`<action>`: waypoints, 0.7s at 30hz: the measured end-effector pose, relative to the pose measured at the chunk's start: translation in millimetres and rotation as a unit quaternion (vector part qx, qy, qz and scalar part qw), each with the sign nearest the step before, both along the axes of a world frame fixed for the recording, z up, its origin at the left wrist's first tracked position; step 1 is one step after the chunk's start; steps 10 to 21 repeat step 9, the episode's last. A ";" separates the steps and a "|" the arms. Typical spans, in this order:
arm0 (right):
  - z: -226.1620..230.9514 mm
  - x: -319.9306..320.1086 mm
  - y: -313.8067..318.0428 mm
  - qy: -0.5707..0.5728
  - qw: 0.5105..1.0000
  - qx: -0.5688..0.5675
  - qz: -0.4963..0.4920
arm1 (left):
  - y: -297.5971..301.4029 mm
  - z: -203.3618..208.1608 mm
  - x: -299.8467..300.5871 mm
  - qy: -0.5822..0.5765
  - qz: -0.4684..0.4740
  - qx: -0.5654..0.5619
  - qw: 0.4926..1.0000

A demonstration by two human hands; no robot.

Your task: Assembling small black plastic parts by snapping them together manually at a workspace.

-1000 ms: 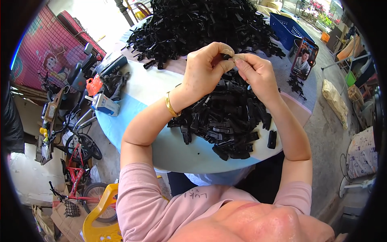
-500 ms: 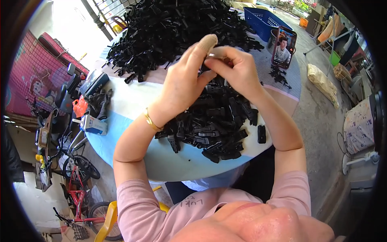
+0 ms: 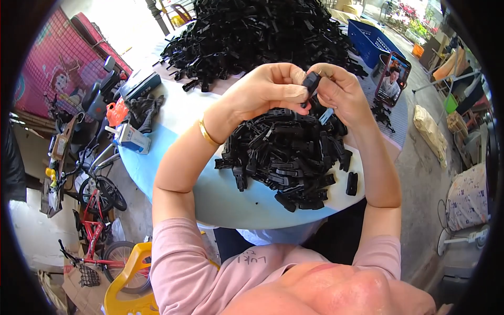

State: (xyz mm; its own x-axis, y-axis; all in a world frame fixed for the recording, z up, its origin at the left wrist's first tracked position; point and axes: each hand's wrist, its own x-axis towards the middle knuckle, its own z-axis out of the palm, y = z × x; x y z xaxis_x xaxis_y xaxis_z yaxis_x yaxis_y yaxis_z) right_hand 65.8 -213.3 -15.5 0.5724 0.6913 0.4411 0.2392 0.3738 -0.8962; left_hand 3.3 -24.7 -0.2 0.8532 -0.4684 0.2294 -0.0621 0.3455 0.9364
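Observation:
A small black plastic piece (image 3: 311, 82) is pinched between my two hands above the table. My left hand (image 3: 270, 90) is closed on it, thumb and forefinger wrapped in tan tape. From the other side, my right hand (image 3: 342, 95) is closed with its fingertips against the same piece. A light blue object (image 3: 326, 116) pokes out below the right fingers; its kind is unclear and I cannot tell whether that hand grips it. Beneath both hands lies a pile of similar black pieces (image 3: 283, 157). One single black piece (image 3: 352, 184) rests apart at the pile's right.
A much larger heap of black parts (image 3: 262, 42) covers the table's far side. A phone (image 3: 392, 80) stands upright at right, near a blue basket (image 3: 370, 44). On the left are a white-and-blue box (image 3: 132, 138) and dark gloves (image 3: 146, 111). A yellow chair (image 3: 123, 283) stands lower left.
My left hand has turned, its fingers now bent around the black piece, which has come into clear sight. The light blue object now shows under my right hand. The whole view has shifted slightly.

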 end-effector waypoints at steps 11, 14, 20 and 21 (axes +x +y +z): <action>-7.1 -2.9 5.7 -0.058 0.987 -0.030 -0.149 | -10.8 2.8 -5.5 -0.166 0.282 0.140 0.935; -7.1 -2.9 5.7 -0.058 0.987 -0.030 -0.149 | -10.8 2.8 -5.5 -0.166 0.282 0.140 0.935; -7.1 -2.9 5.7 -0.058 0.987 -0.030 -0.149 | -10.8 2.8 -5.5 -0.166 0.282 0.140 0.935; -7.1 -2.9 5.7 -0.058 0.987 -0.030 -0.149 | -10.8 2.8 -5.5 -0.166 0.282 0.140 0.935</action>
